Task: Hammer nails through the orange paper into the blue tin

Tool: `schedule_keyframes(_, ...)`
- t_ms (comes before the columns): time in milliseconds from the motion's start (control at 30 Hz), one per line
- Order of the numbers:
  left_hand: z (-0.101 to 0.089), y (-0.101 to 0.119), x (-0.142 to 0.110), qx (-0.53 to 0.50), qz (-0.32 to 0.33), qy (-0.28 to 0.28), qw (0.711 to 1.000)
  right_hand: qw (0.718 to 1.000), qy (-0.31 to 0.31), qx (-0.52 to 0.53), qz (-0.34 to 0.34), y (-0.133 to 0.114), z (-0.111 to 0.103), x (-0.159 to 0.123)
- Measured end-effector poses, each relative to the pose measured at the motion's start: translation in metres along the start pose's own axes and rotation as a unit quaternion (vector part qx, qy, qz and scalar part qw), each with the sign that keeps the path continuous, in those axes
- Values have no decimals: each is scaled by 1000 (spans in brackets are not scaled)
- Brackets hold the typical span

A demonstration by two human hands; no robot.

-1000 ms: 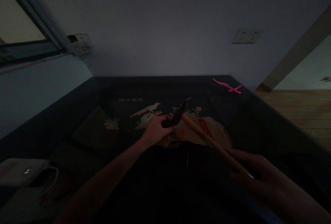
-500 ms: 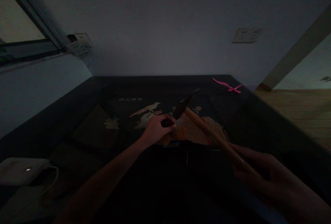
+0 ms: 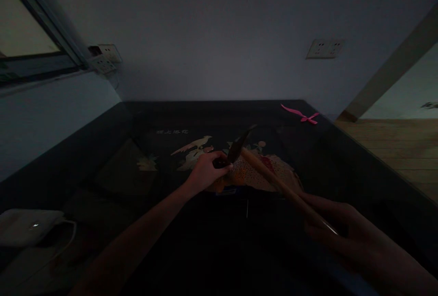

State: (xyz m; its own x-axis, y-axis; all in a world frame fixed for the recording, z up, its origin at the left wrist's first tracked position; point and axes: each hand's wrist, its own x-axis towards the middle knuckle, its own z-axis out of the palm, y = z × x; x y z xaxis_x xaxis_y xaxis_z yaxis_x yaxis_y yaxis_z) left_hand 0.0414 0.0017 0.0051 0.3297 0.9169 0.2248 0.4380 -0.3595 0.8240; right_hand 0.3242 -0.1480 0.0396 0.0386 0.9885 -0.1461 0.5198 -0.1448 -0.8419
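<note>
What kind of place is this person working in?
Probably a dim room in a home, though it could be an office: there's a dark table decorated with a pale bird picture, white rectangular wall sockets, and a brown plank-patterned floor.

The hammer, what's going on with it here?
A person's right hand grips the hammer by its wooden handle. Its dark head is beside the curled fingers of the left hand, over a spotted sheet on the dark table. It's too dark to tell what those fingers hold or whether the head touches anything. A pink ribbon lies near the table's far right corner.
</note>
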Motion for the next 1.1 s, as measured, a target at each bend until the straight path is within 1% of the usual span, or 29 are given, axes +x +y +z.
schedule_keyframes(100, 0, -1, 0, 0, 4, 5, 1000, 999, 32, 6, 10, -6, 6, -3)
schedule_keyframes(200, 0, 0, 0, -15, 3, 4, 1000, 999, 46, 11, -4, -9, 7, -3)
schedule_keyframes(333, 0, -1, 0, -8, -2, 5, 1000, 999, 39, 9, -18, -10, 7, -1)
schedule_keyframes(433, 0, -2, 0, 2, 6, 7, 1000, 999, 40, 1, -6, -10, 9, -2)
schedule_keyframes(567, 0, -1, 0, -19, 1, 3, 1000, 999, 42, 32, 5, -9, 6, -3)
schedule_keyframes(700, 0, -1, 1, 0, 5, 4, 1000, 1000, -11, 24, 12, -9, 3, -2)
schedule_keyframes(767, 0, -2, 1, 7, 5, 4, 1000, 1000, -1, 21, 9, -10, 5, -2)
schedule_keyframes(867, 0, -2, 1, 5, 2, 4, 1000, 999, 42, 31, 0, -11, 8, -2)
schedule_keyframes(933, 0, -2, 0, 0, 1, 4, 1000, 999, 38, 29, -9, -10, 8, -1)
schedule_keyframes(1033, 0, -1, 0, -3, 0, 6, 1000, 1000, 12, 6, -24, -8, 5, 1)
schedule_keyframes(1100, 0, -1, 0, 1, -2, 7, 1000, 1000, 12, -10, -23, -8, 4, 1)
